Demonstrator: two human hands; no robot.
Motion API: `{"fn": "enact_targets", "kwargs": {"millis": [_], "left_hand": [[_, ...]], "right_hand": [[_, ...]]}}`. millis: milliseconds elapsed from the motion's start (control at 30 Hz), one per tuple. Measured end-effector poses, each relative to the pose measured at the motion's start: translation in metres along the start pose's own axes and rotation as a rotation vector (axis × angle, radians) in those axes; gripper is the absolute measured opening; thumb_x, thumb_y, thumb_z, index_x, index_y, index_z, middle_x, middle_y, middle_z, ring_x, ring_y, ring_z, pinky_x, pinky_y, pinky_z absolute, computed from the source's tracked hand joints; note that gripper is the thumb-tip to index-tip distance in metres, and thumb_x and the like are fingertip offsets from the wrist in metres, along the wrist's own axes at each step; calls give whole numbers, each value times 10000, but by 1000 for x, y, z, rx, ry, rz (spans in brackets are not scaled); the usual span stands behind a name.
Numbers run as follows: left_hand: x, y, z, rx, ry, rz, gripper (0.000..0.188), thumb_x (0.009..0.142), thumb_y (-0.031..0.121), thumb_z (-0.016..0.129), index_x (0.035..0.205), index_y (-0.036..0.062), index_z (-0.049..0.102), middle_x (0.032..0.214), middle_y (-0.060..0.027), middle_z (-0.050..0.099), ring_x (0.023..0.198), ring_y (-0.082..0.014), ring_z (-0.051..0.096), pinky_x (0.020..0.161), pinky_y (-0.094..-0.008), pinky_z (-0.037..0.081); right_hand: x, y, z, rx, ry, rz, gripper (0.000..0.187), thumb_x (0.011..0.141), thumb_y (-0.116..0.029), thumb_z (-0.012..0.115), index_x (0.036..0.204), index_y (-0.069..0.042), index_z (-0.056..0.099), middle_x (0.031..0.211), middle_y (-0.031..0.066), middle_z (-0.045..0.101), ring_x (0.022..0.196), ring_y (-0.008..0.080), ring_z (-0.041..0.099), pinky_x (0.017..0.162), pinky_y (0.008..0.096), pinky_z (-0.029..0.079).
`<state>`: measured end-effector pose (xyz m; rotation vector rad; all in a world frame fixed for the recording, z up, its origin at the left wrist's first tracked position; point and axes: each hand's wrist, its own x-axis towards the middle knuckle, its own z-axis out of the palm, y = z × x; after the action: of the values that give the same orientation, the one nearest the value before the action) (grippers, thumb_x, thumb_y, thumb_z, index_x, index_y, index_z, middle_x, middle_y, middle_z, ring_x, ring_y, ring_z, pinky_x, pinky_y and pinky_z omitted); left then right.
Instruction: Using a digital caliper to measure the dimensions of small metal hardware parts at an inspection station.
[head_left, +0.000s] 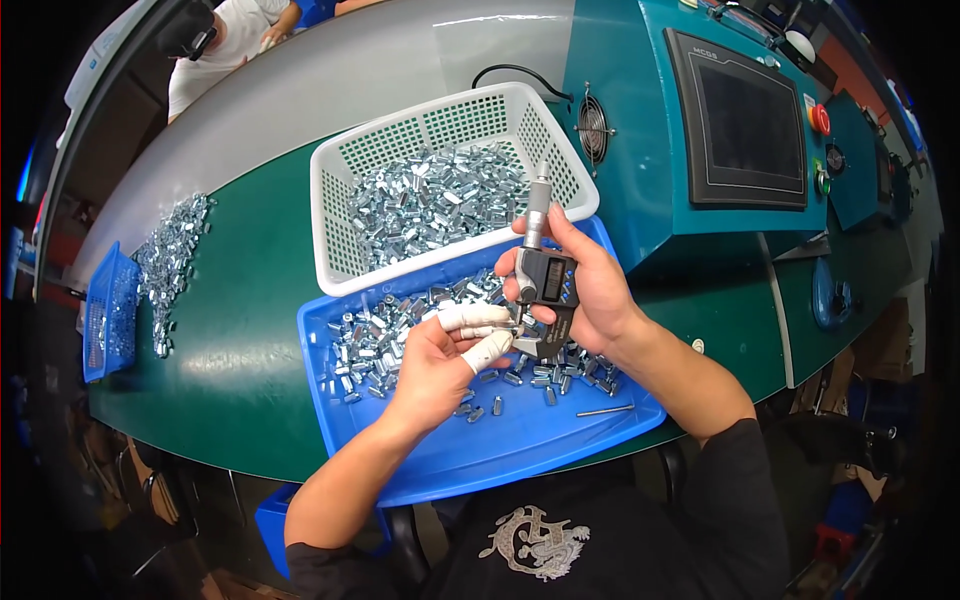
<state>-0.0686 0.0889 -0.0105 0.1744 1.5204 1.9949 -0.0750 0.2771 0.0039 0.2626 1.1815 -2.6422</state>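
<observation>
My right hand (598, 292) is wrapped round a digital micrometer (550, 280), its barrel pointing away from me and its frame curving toward me. Thumb and fingers of my left hand (438, 368), some covered in white finger cots, pinch a small metal nut at the micrometer's jaws; the fingers hide most of it. Both hands are above a blue tray (450, 478) strewn with shiny hexagonal metal nuts (372, 352). A thin metal rod (605, 411) lies at the tray's right side. Behind it, a white perforated basket (330, 215) holds many more such nuts (435, 205).
A teal machine with a dark screen (745, 130) and a red stop button (820, 120) stands at the right. On the green tabletop (240, 330), a pile of nuts (172, 255) lies beside a small blue basket (110, 315). Another person (225, 50) is at the far left.
</observation>
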Motion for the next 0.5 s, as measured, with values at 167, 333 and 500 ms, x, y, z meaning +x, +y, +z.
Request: {"fn": "enact_targets", "kwargs": {"millis": [167,333,500], "left_hand": [[1,-3,-3,129,21,36,248,826,8,659,1070,13,616,991,-61,641,903,-137,615,801,-284,532],[2,0,-4,157,-9,51,240,844,50,652,1080,25,616,1001,-42,640,899,-125,610,771,-278,524],[5,-5,-4,136,-19,37,238,855,100,656,1081,34,625,962,-35,653,863,-114,618,721,-264,519]], "right_hand": [[0,0,-1,-10,-5,23,447,985,-467,304,1149,-84,465,896,138,614,713,162,631,396,210,419],[1,-3,1,26,-22,26,456,975,-487,321,1154,-92,460,895,146,612,705,170,638,383,212,410],[0,-5,-1,5,3,21,408,967,-456,392,1144,-94,458,875,142,612,686,163,637,375,206,409]]}}
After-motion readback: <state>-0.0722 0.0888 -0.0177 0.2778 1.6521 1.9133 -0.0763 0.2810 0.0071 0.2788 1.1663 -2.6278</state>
